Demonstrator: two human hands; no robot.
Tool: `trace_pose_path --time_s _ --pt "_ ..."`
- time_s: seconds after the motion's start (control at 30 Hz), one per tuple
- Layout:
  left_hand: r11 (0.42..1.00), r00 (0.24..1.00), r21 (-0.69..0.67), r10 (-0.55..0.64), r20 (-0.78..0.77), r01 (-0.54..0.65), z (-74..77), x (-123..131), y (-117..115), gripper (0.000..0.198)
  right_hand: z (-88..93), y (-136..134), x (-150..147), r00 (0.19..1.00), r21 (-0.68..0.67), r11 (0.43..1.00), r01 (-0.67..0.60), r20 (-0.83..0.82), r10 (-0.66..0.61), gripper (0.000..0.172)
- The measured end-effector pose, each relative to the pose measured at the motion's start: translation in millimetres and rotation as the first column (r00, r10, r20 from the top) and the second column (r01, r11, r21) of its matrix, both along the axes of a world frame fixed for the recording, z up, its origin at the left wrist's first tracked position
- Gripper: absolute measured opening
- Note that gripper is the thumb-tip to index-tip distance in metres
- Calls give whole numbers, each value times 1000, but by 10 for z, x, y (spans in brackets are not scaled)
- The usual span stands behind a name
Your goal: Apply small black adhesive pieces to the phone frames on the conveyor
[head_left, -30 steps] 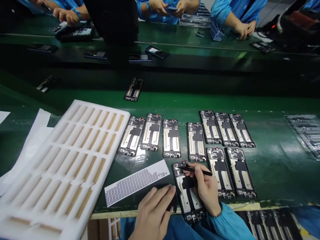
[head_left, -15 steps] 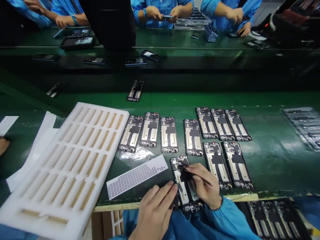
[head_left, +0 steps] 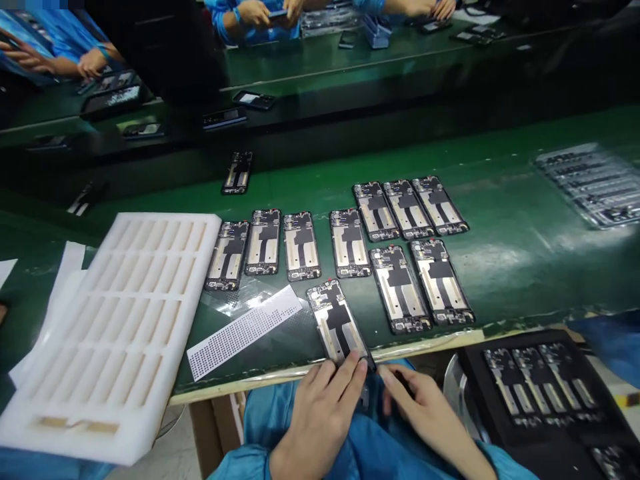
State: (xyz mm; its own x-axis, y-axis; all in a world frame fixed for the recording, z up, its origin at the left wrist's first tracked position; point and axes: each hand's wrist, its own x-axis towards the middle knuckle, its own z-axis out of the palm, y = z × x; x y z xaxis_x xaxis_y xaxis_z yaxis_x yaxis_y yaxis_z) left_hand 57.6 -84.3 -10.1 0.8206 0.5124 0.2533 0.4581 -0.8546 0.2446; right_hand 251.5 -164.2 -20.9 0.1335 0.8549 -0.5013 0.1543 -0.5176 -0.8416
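Note:
A black phone mid-frame [head_left: 340, 323] with gold-coloured plates lies tilted at the front edge of the green bench [head_left: 525, 280]. The fingertips of my left hand [head_left: 320, 417] rest on its lower end and seem to hold it. My right hand [head_left: 430, 413] is just beside that end, off the frame, pinching a dark, slim tool [head_left: 403, 383] that its fingers mostly hide. Several similar frames [head_left: 400, 287] lie in rows beyond my hands.
A white foam tray [head_left: 135, 307] with gold-lined slots lies left, beside a perforated white sheet [head_left: 243, 333]. A black tray of frames [head_left: 537, 393] sits low on the right. Clear film sheets [head_left: 593, 183] lie far right. Co-workers' arms [head_left: 250, 13] show across the bench.
The view has tilted and shifted. The near frame now sits lower by the bench edge, and my right hand has left its surface and dropped toward my lap.

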Motion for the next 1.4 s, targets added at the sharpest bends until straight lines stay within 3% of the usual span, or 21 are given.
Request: trace_pose_path --time_s 0.2,0.37,0.43,0.5,0.57,0.63,0.7,0.87,1.0,1.17,1.4 --pt "999 999 30 26 21 -27 -67 15 10 37 -197 140 -324 961 -41 979 200 -187 -204 74" --pt "968 985 -191 172 26 -164 6 -63 30 50 -308 42 -397 907 -51 959 280 -315 -281 69" --pt "933 956 -276 271 114 -232 36 -150 6 46 -351 -13 -415 897 -39 955 293 -335 -288 66" --pt "874 907 -404 371 199 -269 64 -251 -27 29 -380 -58 -429 893 -32 955 294 -346 -286 64" --pt "771 875 -573 449 178 -279 89 -334 -50 9 -399 -90 -443 893 -33 957 289 -351 -282 64" --pt "645 877 -708 474 75 -287 102 -375 -55 13 -419 -109 -463 887 -49 954 295 -358 -292 63" --pt "560 884 -775 468 3 -294 95 -370 -44 20 -444 -117 -491 876 -65 944 324 -356 -325 62" --pt "488 885 -818 463 -51 -303 48 -289 15 19 -477 -105 -541 875 -67 919 389 -283 -392 61" --pt "464 864 -837 503 -20 -290 49 -261 44 16 -423 -61 -525 896 -67 930 362 -252 -367 63" --pt "355 833 -886 551 -58 -297 70 -227 54 22 -334 -4 -474 903 -103 952 288 -302 -306 68" --pt "359 819 -874 569 -74 -328 128 -166 75 26 -335 2 -424 872 -70 960 271 -406 -275 73"
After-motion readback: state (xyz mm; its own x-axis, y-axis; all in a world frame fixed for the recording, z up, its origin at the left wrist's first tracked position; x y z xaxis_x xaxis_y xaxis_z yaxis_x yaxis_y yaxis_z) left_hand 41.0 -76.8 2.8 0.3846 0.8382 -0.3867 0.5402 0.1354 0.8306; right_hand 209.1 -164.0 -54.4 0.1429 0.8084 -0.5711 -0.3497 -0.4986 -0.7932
